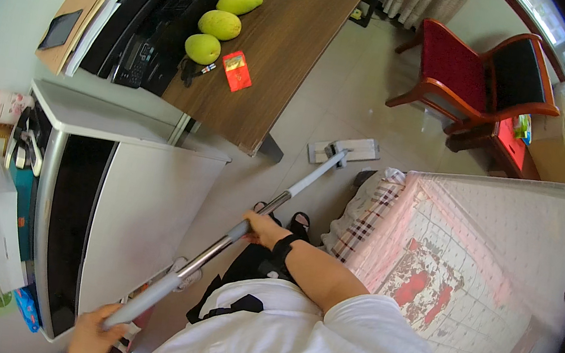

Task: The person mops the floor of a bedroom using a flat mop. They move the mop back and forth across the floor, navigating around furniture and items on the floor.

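Observation:
A flat mop with a grey and metal handle [208, 254] slants across the view. My left hand [93, 335] grips the top end of the handle, at the lower left. Farther down the shaft, my right hand [264, 230] is closed around it, a black band on the wrist. The rectangular mop head [360, 149] rests on the tiled floor [352, 96], between the desk's corner and the bed. Both of my feet, in dark open-toed footwear [300, 224], stand just beyond my right hand.
A wooden desk [278, 55] holds three green-yellow mangoes [220, 25], a red packet [237, 71] and a black printer-like machine [132, 61]. A white cabinet [142, 232] stands on the left. Pink netting [451, 223] encloses the bed at right. Beyond is a red-seated wooden chair [455, 65].

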A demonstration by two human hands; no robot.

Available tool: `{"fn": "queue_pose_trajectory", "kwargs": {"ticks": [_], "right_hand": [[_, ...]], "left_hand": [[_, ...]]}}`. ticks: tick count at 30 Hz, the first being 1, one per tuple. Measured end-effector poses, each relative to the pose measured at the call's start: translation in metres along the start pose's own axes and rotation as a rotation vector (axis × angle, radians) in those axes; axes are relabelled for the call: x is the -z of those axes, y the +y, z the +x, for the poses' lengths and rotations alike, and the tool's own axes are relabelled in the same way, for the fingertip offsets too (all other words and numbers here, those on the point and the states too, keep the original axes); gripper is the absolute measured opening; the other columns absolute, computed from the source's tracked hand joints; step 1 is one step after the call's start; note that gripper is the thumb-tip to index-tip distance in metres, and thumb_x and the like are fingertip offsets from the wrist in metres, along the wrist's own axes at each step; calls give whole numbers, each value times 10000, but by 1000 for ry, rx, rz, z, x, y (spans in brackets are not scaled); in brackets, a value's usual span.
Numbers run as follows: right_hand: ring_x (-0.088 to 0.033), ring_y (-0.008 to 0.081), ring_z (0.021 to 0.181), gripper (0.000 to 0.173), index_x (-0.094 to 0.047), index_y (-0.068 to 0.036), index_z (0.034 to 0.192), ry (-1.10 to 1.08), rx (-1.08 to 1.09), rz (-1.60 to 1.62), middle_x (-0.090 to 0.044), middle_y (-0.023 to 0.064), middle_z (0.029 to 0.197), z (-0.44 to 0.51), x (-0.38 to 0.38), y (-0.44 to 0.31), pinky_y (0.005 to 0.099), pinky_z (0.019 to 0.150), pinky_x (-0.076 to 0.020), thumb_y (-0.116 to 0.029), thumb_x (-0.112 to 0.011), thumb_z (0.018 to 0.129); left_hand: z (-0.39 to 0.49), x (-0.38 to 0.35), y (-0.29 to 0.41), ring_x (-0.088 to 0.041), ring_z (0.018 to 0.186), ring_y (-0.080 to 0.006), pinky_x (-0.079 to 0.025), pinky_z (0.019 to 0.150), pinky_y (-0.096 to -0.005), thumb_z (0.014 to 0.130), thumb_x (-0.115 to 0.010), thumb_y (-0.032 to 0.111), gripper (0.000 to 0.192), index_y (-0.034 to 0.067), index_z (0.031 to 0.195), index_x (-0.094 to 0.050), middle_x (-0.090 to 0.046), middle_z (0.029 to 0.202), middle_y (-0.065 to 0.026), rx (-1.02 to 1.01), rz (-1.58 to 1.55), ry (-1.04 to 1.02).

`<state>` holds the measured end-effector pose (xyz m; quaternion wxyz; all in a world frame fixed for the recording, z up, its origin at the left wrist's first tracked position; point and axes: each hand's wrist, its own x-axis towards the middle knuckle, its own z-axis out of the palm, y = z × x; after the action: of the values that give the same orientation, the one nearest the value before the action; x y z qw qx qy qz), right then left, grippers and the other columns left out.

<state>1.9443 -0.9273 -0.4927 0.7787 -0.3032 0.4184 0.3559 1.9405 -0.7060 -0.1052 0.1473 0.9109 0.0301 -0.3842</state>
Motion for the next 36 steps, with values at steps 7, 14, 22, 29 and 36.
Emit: {"fn": "queue_pose_trajectory", "kwargs": {"ticks": [7, 14, 22, 29, 36], "right_hand": [[-520, 222, 616, 294, -494, 32, 819, 425, 290, 178, -523, 118, 742, 15, 76, -73, 345, 485, -419, -249, -483, 737], [-509, 181, 564, 236, -492, -48, 827, 362, 276, 233, -508, 63, 688, 1, 29, -97, 293, 480, -431, -273, -490, 756], [-486, 179, 551, 301, -481, -38, 770, 181, 192, 470, -484, 82, 640, -15, 43, -130, 274, 451, -437, -338, -500, 753], [-532, 258, 828, 618, -348, -45, 1081, -7, 83, 542, -494, 165, 993, -35, 167, -173, 351, 694, -431, -584, -348, 779], [-518, 265, 715, 534, -315, -24, 1161, 428, 71, 857, -480, 157, 896, 16, 262, -232, 410, 607, -451, -428, -419, 828]], "left_hand": [[78, -39, 49, -565, 716, -341, -446, 683, -362, 691, -605, 292, 421, 90, 1054, -530, -590, 786, -176, -225, 244, -92], [93, 45, 71, -588, 637, -305, -466, 597, -324, 668, -627, 261, 390, 33, 977, -561, -590, 727, -177, -381, 284, -5], [124, 100, 165, -553, 543, -298, -437, 507, -302, 618, -658, 218, 310, 48, 870, -600, -556, 609, -154, -592, 490, 41], [114, 94, 299, -564, 564, -294, -436, 526, -294, 593, -657, 289, 391, 20, 870, -598, -584, 689, -149, -463, 649, 41], [80, 84, 442, -576, 577, -272, -450, 551, -310, 673, -595, 141, 355, 37, 1010, -559, -590, 781, -185, -354, 813, -154]]}}
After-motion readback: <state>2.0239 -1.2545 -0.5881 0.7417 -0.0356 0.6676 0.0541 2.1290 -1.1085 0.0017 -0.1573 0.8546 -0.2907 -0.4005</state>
